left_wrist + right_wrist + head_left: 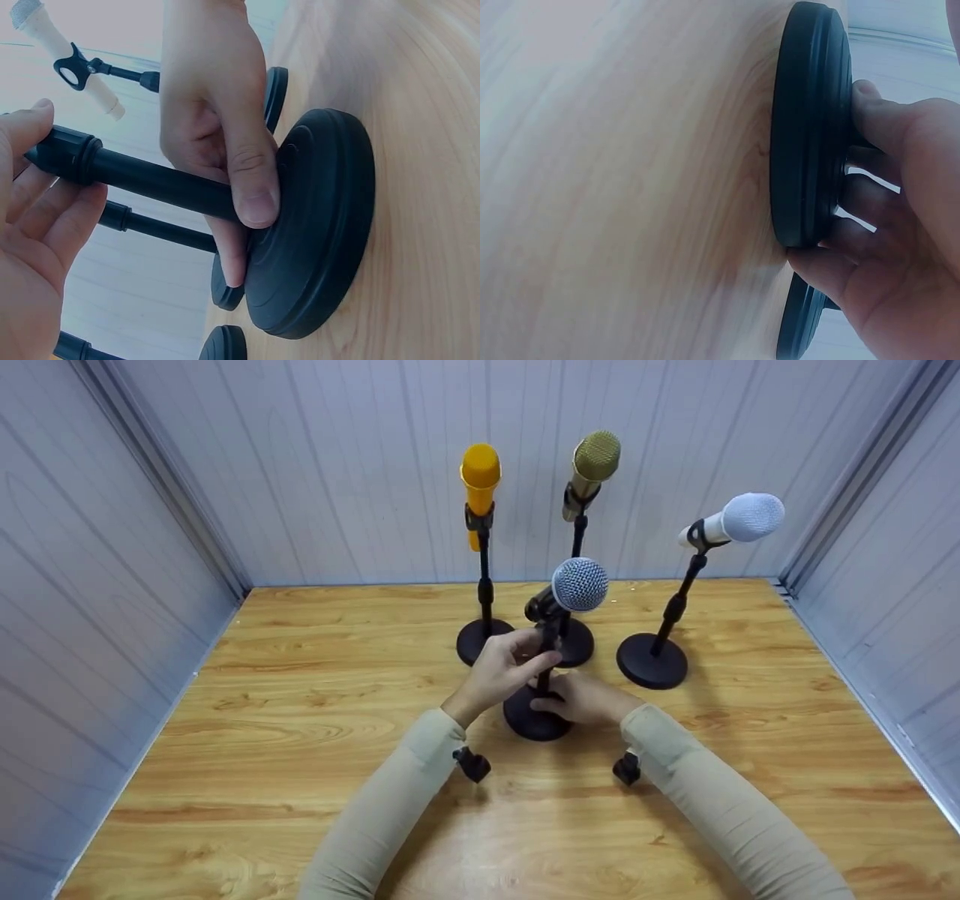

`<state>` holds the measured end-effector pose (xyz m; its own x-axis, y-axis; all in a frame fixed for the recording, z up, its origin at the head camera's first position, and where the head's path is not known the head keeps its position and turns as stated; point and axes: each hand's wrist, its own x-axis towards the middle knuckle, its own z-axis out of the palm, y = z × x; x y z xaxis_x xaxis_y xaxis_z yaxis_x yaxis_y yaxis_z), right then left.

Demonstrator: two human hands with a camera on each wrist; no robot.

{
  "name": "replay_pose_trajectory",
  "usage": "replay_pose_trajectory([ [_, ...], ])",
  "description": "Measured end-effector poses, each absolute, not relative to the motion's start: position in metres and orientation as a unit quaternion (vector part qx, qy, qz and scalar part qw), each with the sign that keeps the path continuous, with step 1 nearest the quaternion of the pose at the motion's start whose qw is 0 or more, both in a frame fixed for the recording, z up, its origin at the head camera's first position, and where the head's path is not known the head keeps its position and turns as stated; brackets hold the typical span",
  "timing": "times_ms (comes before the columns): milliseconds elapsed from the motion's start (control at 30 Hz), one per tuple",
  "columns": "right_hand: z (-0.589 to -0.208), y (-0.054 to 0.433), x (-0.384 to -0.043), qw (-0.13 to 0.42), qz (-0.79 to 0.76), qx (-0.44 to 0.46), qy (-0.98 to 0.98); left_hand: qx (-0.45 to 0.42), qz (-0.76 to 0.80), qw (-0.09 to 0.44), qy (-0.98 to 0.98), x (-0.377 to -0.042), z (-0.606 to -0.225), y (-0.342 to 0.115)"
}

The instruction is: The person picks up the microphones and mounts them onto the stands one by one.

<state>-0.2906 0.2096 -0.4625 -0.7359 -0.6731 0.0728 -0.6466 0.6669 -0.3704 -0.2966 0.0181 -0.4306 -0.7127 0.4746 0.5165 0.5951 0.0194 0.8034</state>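
Observation:
A black-handled microphone with a silver mesh head (580, 584) sits tilted in the clip of a black desktop microphone stand (534, 723). My left hand (499, 676) holds this stand high on its pole, thumb and fingers around the collar (66, 154). Lower down, my right hand (592, 699) grips the foot of the pole, its thumb lying along the top of the round base (322, 225). In the right wrist view the fingers (868, 202) reach round behind the base, which stands upright on the wooden table. The microphone itself is outside both wrist views.
Behind stand a yellow microphone (480, 472) and a gold microphone (596, 457), each on a black stand. A white microphone (750, 517) on another stand is to the right. Pale panel walls (360, 472) enclose the wooden table (300, 697) at the back and sides.

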Motion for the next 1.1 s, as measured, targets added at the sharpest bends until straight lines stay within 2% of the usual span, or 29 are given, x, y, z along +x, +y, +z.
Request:
replay_pose_trajectory([
  [433,-0.4625,0.2083,-0.2913,0.05,-0.202,-0.361,0.909,-0.389,-0.597,0.035,-0.701,-0.2969,-0.4264,0.0139],
  [667,-0.4621,0.2091,-0.2909,0.038,-0.19,-0.357,0.914,-0.399,-0.589,0.038,-0.702,-0.2973,-0.427,0.0109],
  [1100,-0.4639,0.21,-0.2907,0.065,-0.208,-0.334,0.917,-0.394,-0.589,0.012,-0.705,-0.2954,-0.4254,0.009],
])
